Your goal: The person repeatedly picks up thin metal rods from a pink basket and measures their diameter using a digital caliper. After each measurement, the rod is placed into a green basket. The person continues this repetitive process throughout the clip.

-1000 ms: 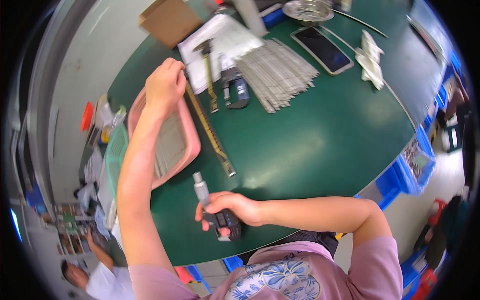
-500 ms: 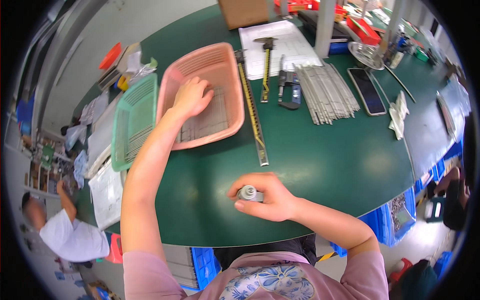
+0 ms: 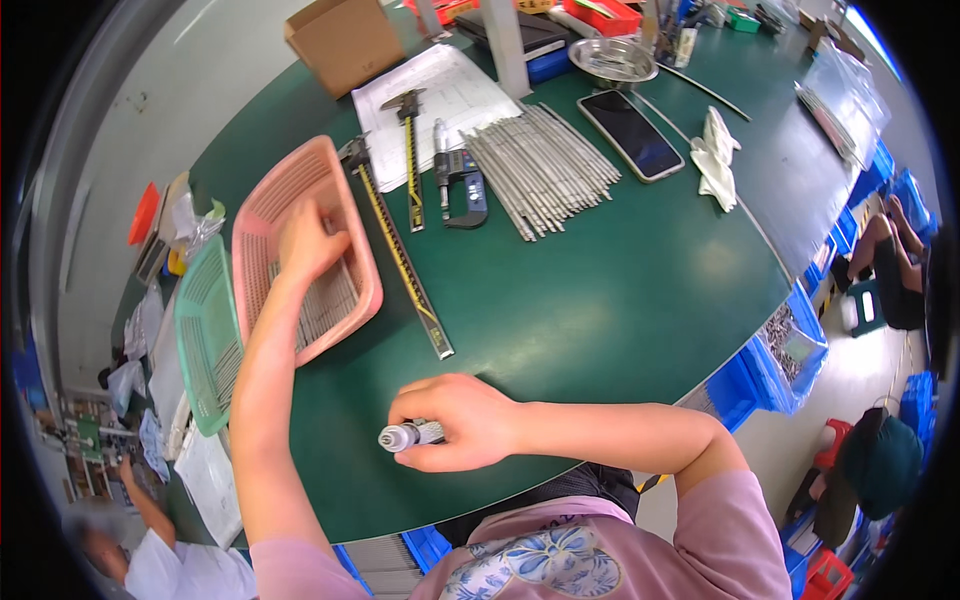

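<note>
My left hand (image 3: pixel 308 245) is down inside a pink plastic basket (image 3: pixel 362 245), its fingers curled and their tips hidden. Thin grey rods (image 3: pixel 328 305) lie beneath it on the basket floor; whether it grips any is hidden. Above the near part of the table, my right hand (image 3: pixel 465 425) is closed around a short silver-grey cylindrical tool (image 3: pixel 400 437), whose round end points left. The rest of that tool is covered by my palm. To the left of the pink basket stands a green basket (image 3: pixel 210 340), also with thin rods in it.
On the green table (image 3: pixel 560 310) lie a long caliper (image 3: pixel 400 255), a smaller caliper (image 3: pixel 412 160), a digital micrometer (image 3: pixel 462 185), a row of grey rods (image 3: pixel 545 165), a phone (image 3: pixel 630 135) and a white glove (image 3: pixel 715 160). Blue bins (image 3: pixel 745 385) stand beyond the right edge.
My view has turned right, so the table things appear farther left. My left hand has sunk deeper among the rods with fingers more curled. The grey tool has tilted from upright to pointing left.
</note>
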Demonstrator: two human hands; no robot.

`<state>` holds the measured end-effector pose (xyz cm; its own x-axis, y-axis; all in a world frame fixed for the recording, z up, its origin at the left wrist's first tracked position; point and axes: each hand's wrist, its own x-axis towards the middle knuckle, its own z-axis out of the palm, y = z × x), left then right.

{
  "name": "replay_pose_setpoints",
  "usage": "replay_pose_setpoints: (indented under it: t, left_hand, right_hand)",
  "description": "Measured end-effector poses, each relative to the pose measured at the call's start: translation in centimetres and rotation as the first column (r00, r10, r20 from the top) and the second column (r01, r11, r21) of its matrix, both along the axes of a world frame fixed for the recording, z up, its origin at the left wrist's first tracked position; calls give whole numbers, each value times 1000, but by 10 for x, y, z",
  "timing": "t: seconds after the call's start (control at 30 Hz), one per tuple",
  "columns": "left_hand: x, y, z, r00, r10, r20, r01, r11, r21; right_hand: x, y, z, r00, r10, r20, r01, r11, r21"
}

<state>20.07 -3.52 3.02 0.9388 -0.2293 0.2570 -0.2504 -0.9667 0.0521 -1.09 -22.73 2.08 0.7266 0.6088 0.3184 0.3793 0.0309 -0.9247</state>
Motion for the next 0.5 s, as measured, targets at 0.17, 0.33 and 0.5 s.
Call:
replay_pose_setpoints:
  t: [0.17, 0.33, 0.5]
  left_hand:
    - [-28, 15, 12, 948, -184, -258, -149, 461, -875]
    - [-80, 16, 29, 764, -448, -463, -275, 423, -863]
    - [-87, 26, 23, 691, -428, -582, -247, 617, -747]
  right_hand:
    - [0, -1, -6, 996, 49, -80, -46, 998, 37]
    - [4, -4, -2, 986, 98, -137, -96, 995, 21]
    - [7, -1, -4, 977, 142, -160, -132, 989, 72]
